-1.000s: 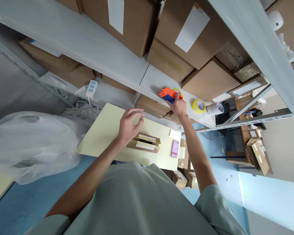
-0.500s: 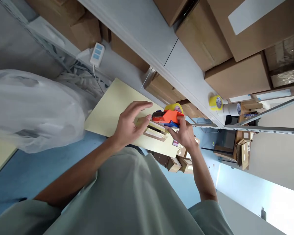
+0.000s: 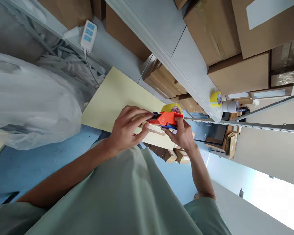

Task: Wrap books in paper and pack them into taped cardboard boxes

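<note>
An orange and blue tape dispenser (image 3: pixel 165 118) with a yellow roll of tape (image 3: pixel 172 108) on it is held up above the pale yellow tabletop (image 3: pixel 120 94). My right hand (image 3: pixel 182 133) grips its rear end, thumb and fingers wrapped round the handle. At the dark front end, my left hand (image 3: pixel 129 127) has its fingertips on top and its thumb just below, closed on the nose. Whether a loose tape end lies between those fingertips, I cannot make out. Below the dispenser, a cardboard piece (image 3: pixel 156 129) on the tabletop is partly hidden.
Grey shelving (image 3: pixel 161 42) with cardboard boxes (image 3: pixel 213 32) runs along the far side. On it are a yellow tape roll (image 3: pixel 216 99) and a white roll (image 3: pixel 230 106). A power strip (image 3: pixel 89 35) lies at upper left, above a large white plastic bag (image 3: pixel 34 101). Small boxes (image 3: pixel 170 156) stand on the floor.
My left hand has closed from spread fingers onto the front of the tape dispenser. My right hand keeps its grip. The view has shifted slightly.
</note>
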Tool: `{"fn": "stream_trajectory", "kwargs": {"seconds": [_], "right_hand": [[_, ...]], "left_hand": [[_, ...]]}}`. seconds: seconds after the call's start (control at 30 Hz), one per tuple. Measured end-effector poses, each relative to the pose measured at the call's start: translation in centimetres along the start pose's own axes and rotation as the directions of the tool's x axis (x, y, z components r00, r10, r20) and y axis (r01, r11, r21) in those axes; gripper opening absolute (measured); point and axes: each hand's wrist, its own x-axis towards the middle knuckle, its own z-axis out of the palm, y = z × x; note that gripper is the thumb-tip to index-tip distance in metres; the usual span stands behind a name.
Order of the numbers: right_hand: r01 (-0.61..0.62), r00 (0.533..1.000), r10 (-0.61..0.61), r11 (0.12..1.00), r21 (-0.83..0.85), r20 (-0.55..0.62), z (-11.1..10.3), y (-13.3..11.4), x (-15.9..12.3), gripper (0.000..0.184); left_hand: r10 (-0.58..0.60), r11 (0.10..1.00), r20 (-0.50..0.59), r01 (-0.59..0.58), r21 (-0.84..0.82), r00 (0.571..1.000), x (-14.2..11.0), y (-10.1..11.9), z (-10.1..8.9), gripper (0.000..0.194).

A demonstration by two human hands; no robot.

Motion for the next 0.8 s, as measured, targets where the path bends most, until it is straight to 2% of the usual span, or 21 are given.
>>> {"fn": "stream_trajectory", "kwargs": {"seconds": [0.23,0.5,0.8], "right_hand": [[0.018,1.000,-0.018,1.000,-0.017,0.026,-0.3,-0.7,0.4,0.054],[-0.001,0.994,0.003,1.000,-0.011,0.108,-0.6,-1.0,0.6,0.056],[-0.079,0.976,0.075,0.997,0.010,0.206,0.8,-0.8,0.6,0.058]], "left_hand": [[-0.050,0.999,-0.004,0.050,0.011,0.999,-0.7,0.3,-0.6,0.040],[-0.128,0.991,0.085,0.131,-0.034,0.988,-0.8,0.0,-0.9,0.039],[-0.221,0.974,0.091,0.225,-0.035,0.971,-1.4,-1.5,-0.1,0.026]]}}
